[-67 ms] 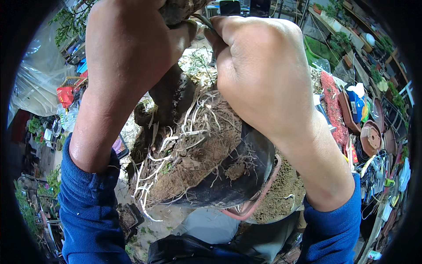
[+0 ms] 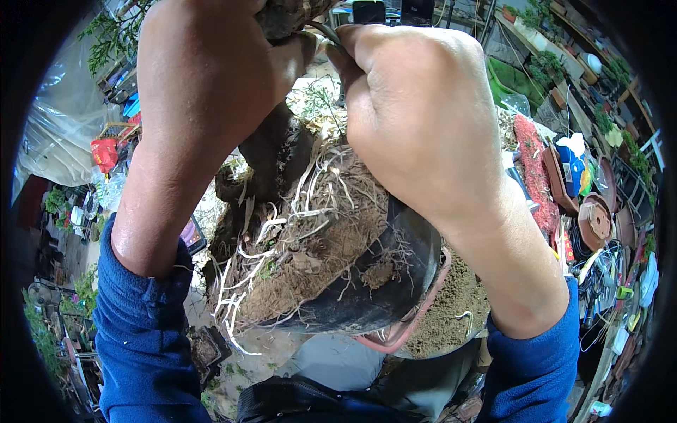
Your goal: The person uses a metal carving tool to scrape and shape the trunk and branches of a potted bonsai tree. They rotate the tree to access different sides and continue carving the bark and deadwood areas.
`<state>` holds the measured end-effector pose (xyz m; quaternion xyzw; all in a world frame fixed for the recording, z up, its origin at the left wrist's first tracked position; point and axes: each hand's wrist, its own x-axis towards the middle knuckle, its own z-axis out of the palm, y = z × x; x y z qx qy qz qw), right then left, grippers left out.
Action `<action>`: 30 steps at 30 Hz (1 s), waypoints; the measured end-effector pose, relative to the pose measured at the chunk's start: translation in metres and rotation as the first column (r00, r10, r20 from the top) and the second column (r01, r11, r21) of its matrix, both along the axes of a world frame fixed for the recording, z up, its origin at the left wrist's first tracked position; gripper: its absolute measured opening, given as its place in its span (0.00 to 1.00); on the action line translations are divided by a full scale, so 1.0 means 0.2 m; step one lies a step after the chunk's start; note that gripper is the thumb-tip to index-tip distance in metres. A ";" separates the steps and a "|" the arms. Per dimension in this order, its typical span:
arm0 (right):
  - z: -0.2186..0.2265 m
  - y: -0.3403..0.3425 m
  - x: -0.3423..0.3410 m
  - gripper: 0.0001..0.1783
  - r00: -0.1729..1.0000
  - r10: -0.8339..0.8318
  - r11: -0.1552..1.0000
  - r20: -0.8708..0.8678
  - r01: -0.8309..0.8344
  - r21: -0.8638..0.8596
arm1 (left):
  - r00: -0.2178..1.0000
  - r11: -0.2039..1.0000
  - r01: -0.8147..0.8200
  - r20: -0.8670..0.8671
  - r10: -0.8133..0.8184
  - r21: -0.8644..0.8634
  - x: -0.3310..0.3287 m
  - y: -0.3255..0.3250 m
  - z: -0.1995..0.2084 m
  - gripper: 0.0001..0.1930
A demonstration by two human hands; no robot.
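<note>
A small tree with a gnarled brown trunk (image 2: pixel 285 17) stands between my hands at the top of the view. My left hand (image 2: pixel 204 70) is closed beside the trunk, its thumb pressed near a thin dark wire (image 2: pixel 326 32); its other fingertips are hidden. From the right, my right hand (image 2: pixel 423 113) pinches the same wire, thumb and forefinger together, close to the left thumb. Below them, a root ball (image 2: pixel 317 247) of brown soil with pale, trailing roots rests tilted in a black plastic pot (image 2: pixel 352 303). Dark, thick wood (image 2: pixel 278 151) rises from the soil.
Under the pot is a pink-rimmed basin (image 2: pixel 395 345) with loose brown soil (image 2: pixel 451 310). A phone (image 2: pixel 194 236) lies by my left forearm. To the right are a brown clay pot (image 2: pixel 594 220), red granular material (image 2: pixel 534 169) and cluttered tools. A juniper-like branch (image 2: pixel 116 35) hangs at upper left.
</note>
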<state>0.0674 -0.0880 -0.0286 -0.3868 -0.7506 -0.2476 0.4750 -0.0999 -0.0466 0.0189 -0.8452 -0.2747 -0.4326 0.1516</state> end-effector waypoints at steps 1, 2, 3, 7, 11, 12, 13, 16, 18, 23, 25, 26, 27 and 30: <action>0.00 0.00 0.00 0.04 1.000 -0.005 1.000 0.014 0.005 0.005 | 0.996 0.997 0.083 0.035 -0.083 0.009 0.02 0.01 0.01 0.07; 0.01 0.00 -0.01 0.04 0.999 -0.023 1.000 0.026 0.023 -0.008 | 0.994 0.994 0.100 0.039 -0.101 0.036 0.02 0.00 0.00 0.07; 0.01 -0.01 -0.01 0.03 0.998 -0.040 0.999 0.038 0.041 -0.021 | 0.992 0.991 0.116 0.043 -0.119 0.063 0.02 -0.01 0.00 0.08; 0.02 -0.02 -0.05 0.01 0.991 -0.120 0.993 0.053 0.121 -0.004 | 0.999 1.000 0.023 0.034 -0.023 0.018 0.01 0.04 -0.05 0.09; 0.02 -0.02 -0.08 0.02 0.990 -0.139 0.990 -0.004 0.140 0.003 | 0.991 0.962 0.126 -0.080 -0.110 0.241 -0.01 0.08 0.02 0.15; 0.02 -0.03 -0.06 0.03 0.992 -0.112 0.994 0.055 0.111 0.012 | 0.983 0.959 0.140 -0.151 -0.104 0.246 -0.01 0.07 0.04 0.18; 0.03 -0.03 -0.04 0.02 0.991 -0.059 0.998 0.118 0.058 0.017 | 0.963 0.988 0.099 -0.261 -0.065 0.122 -0.04 0.05 0.07 0.22; 0.06 0.00 0.04 0.01 0.943 0.062 0.994 0.326 -0.088 0.064 | 0.914 0.994 -0.088 -0.392 0.103 0.056 -0.06 0.02 0.10 0.25; 0.10 0.04 0.08 0.02 0.881 0.025 0.972 0.473 -0.131 0.192 | 0.937 0.900 -0.243 -0.154 0.314 0.362 -0.04 0.05 0.04 0.11; 0.26 0.03 0.15 0.08 0.569 -0.357 0.880 0.741 -0.061 0.471 | 0.953 0.925 -0.167 -0.187 0.240 0.341 -0.08 0.11 -0.03 0.10; 0.29 0.04 0.15 0.09 0.465 -0.460 0.841 0.757 -0.044 0.539 | 0.959 0.930 -0.142 -0.187 0.215 0.340 -0.10 0.10 -0.03 0.12; 0.30 0.05 0.15 0.10 0.410 -0.506 0.820 0.759 -0.044 0.571 | 0.960 0.926 -0.139 -0.181 0.212 0.351 -0.10 0.09 -0.03 0.13; 0.30 0.02 0.17 0.10 0.462 -0.353 0.918 0.813 0.004 0.397 | 0.962 0.922 -0.135 -0.175 0.210 0.363 -0.10 0.08 -0.03 0.13; 0.30 0.05 0.19 0.10 0.322 -0.522 0.824 0.790 -0.047 0.564 | 0.946 0.932 -0.214 -0.174 0.272 0.294 -0.08 0.05 -0.02 0.16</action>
